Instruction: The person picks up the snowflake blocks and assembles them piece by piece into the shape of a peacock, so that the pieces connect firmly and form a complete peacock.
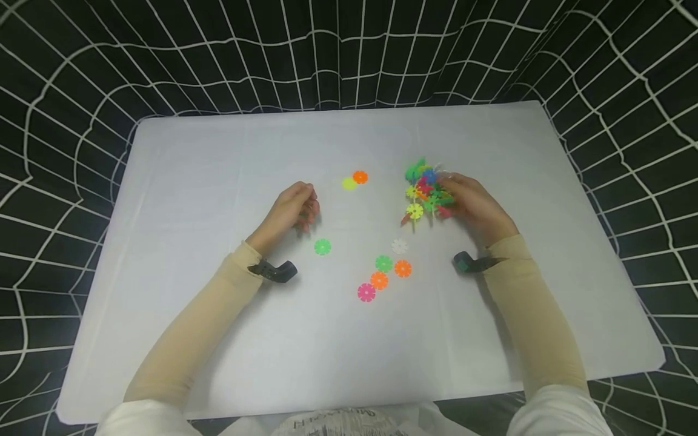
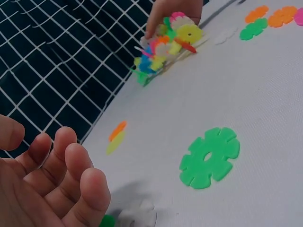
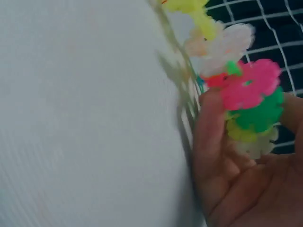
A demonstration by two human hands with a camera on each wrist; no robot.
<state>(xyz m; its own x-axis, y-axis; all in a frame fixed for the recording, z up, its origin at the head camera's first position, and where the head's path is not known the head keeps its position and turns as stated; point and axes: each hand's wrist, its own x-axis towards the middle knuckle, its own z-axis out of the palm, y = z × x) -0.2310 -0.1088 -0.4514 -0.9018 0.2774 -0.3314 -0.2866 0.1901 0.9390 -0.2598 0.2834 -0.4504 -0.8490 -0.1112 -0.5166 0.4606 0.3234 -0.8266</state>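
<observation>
While the snowflake-disc cluster [image 1: 425, 191] sits right of center on the white table [image 1: 218, 339], right hand [image 1: 474, 206] grips it (fingers curled round); left hand [image 1: 291, 209] rests loosely curled, holding nothing, near a green disc [image 1: 322, 246].

Your head camera looks down and forward from above the near edge, taking in the whole white table [image 1: 218, 339] with the netting at 12 o'clock and both forearms entering from 6. Your left wrist camera sits low behind the left hand [image 2: 45, 189], close to the tabletop, facing toward 3 o'clock across the surface; it shares with the head view the green disc [image 2: 209, 157], seen from above at [image 1: 322, 246], and the coloured cluster [image 2: 165, 45]. Your right wrist camera is very near the right hand [image 3: 232, 179], blurred, facing roughly 12 o'clock; it shares that cluster [image 3: 246, 90], [image 1: 428, 191]
</observation>
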